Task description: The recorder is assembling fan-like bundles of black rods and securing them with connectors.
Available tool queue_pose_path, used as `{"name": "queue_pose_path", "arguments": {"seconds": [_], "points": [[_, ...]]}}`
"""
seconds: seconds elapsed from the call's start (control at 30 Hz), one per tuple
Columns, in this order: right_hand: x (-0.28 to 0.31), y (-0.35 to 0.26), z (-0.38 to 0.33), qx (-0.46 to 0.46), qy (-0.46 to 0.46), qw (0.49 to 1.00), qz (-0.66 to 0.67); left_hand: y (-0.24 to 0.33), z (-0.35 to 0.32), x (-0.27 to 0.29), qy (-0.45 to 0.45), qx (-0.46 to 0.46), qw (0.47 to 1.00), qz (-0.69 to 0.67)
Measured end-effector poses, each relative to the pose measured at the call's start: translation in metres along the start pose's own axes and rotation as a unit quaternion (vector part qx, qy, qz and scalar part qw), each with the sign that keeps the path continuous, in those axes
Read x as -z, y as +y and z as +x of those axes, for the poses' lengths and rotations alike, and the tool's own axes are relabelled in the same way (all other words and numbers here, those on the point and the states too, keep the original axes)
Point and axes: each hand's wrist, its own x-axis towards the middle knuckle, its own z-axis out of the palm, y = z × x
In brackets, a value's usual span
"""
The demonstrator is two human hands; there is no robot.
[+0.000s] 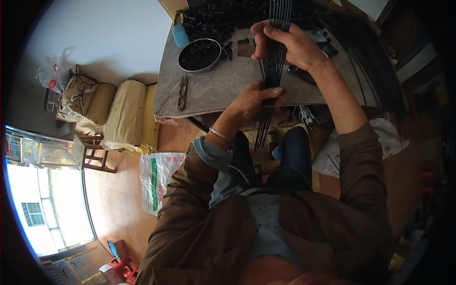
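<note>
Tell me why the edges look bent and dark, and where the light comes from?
Head view: a fisheye lens curves the table edge and blackens the corners; daylight glares white through the window at lower left; both hands holding the black rods look sharp.

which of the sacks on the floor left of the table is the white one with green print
The plastic sack lying nearest the person's left elbow; the other sacks further up, by the wooden stool, are tan and brown.

We see the left hand (254, 100) and right hand (290, 45) gripping a bundle of black rods (274, 71) above the table (213, 90), near a round tin (200, 55).
</note>
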Motion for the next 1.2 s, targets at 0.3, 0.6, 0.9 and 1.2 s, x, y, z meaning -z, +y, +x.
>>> {"name": "queue_pose_path", "arguments": {"seconds": [0.3,0.6,0.9,1.2], "points": [[-0.048,0.004,-0.035,0.001,-0.032,0.995,-0.094,0.007,-0.003,0.026,0.082,-0.232,0.653,0.717],[-0.043,0.020,-0.050,0.016,-0.043,0.994,-0.096,0.085,-0.043,0.019,-0.028,-0.125,0.886,0.446],[-0.036,0.022,-0.044,-0.001,-0.044,0.992,-0.117,0.104,-0.021,-0.036,-0.035,-0.277,0.924,0.261],[-0.028,-0.003,-0.043,-0.096,-0.045,0.987,-0.123,0.107,-0.021,-0.049,-0.010,-0.177,0.942,0.284]]}}
